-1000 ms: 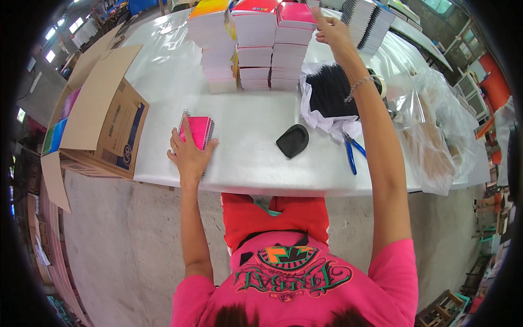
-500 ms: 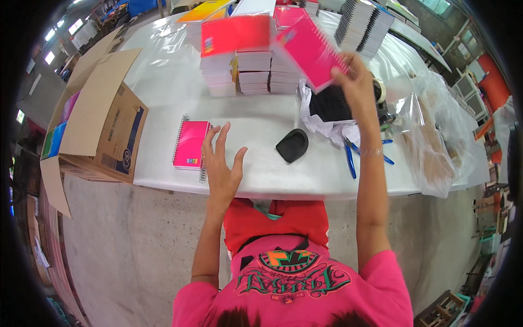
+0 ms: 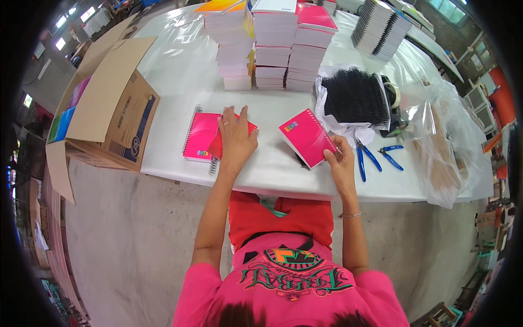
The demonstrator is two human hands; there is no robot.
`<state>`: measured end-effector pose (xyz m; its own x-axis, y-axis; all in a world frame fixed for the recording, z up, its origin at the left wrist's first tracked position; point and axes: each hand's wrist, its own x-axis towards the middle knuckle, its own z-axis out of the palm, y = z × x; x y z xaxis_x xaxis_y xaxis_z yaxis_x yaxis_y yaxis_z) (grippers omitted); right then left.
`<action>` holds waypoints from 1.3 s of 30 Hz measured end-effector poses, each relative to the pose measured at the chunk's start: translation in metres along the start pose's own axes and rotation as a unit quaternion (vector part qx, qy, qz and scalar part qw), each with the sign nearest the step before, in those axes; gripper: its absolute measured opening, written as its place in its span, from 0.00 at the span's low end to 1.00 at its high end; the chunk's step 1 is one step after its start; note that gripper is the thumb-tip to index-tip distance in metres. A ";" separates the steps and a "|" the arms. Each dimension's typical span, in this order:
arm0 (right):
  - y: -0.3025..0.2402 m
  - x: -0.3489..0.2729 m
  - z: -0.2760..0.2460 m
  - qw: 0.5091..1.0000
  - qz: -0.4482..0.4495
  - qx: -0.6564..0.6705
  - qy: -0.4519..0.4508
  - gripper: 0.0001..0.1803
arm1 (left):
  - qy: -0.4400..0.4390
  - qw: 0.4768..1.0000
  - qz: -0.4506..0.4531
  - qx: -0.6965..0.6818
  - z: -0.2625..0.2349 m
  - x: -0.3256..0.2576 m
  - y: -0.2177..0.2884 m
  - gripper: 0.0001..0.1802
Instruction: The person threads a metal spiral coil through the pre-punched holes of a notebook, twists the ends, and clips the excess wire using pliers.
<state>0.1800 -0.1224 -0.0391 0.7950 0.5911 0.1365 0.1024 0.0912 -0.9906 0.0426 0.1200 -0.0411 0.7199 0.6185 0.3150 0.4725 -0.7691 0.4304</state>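
My right hand [image 3: 341, 158] pinches a bright pink notebook [image 3: 306, 137] by its lower right corner, tilted above the table. A row of small holes runs along one edge of that notebook. Flat-fingered and slightly spread, my left hand [image 3: 237, 139] lies over a red cover [image 3: 216, 146], which shows on both sides of it. Beside that hand is another pink notebook [image 3: 200, 133] with a wire coil along its left edge. A loose silver coil [image 3: 212, 165] sticks out below it. The black wedge-shaped object is almost wholly hidden behind the held notebook.
Tall notebook stacks [image 3: 272, 54] stand at the back. On the right are black coils [image 3: 354, 95] on crumpled paper, blue-handled pliers [image 3: 368, 158], smaller blue cutters [image 3: 391, 157] and a clear plastic bag [image 3: 447, 141]. An open cardboard box [image 3: 122, 117] stands on the left.
My right hand has brought the pink notebook down and nearer from the stacks. My left hand has moved forward. The red cover seen before the stacks is gone from there; red now shows under my left hand.
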 end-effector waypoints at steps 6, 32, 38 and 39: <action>0.015 -0.002 -0.005 1.000 0.004 0.006 -0.009 0.16 | -0.062 0.995 0.006 0.075 -0.022 -0.009 -0.010 0.39; 0.024 -0.007 -0.007 0.996 -0.022 0.080 -0.035 0.16 | 0.284 0.906 0.254 -0.186 -0.185 0.245 0.059 0.19; 0.025 -0.006 -0.008 0.995 -0.015 0.090 -0.039 0.17 | 0.461 0.819 0.341 0.031 -0.181 0.253 0.072 0.06; 0.026 -0.006 -0.009 0.995 -0.019 0.085 -0.039 0.17 | 0.453 0.820 0.349 0.027 -0.181 0.253 0.080 0.06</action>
<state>0.1837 -0.1310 -0.0653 0.7423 0.6451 0.1812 0.0238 0.2448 -0.9693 0.1702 0.2443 0.2260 0.1631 -0.1281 0.9783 0.1465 -0.9774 -0.1524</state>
